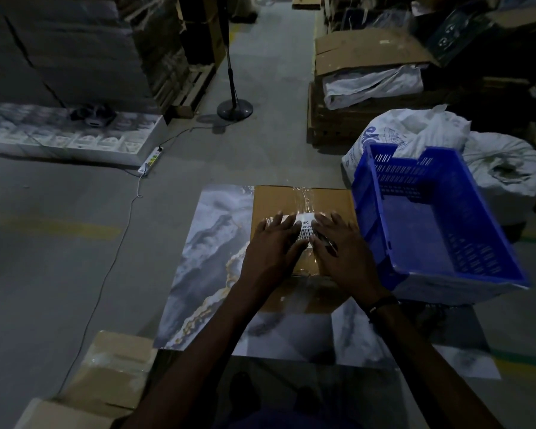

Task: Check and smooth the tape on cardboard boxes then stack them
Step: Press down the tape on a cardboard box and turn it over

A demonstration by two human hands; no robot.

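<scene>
Hands pressing tape flat on a sealed cardboard box

Seen from a head-worn camera looking down, a person's two bare hands lie on top of a brown cardboard box [300, 209], which sits on a grey marble-patterned work surface [211, 258]. The left hand [271, 246] and right hand [342, 249] are both spread flat, palms down and fingers extended, gripping nothing. They rest side by side, nearly touching, over the strip of clear packing tape [304, 196] that runs along the box's top seam away from the person. Between them shows a white barcode label [307, 227] stuck across the tape. The flat, open posture suggests pressing the tape down so it bonds to the cardboard, rather than lifting the box.

A blue slatted plastic crate [440, 218] stands just beside the box on the right, its wall touching or nearly touching the box edge; it looks empty. At lower left, beside the work surface, other taped brown cardboard boxes [112, 366] sit close at hand, plausibly the stack this one will join. White woven sacks [415, 131] lie behind the crate. The warehouse is dim, so fine wrinkles in the tape cannot be judged.
</scene>
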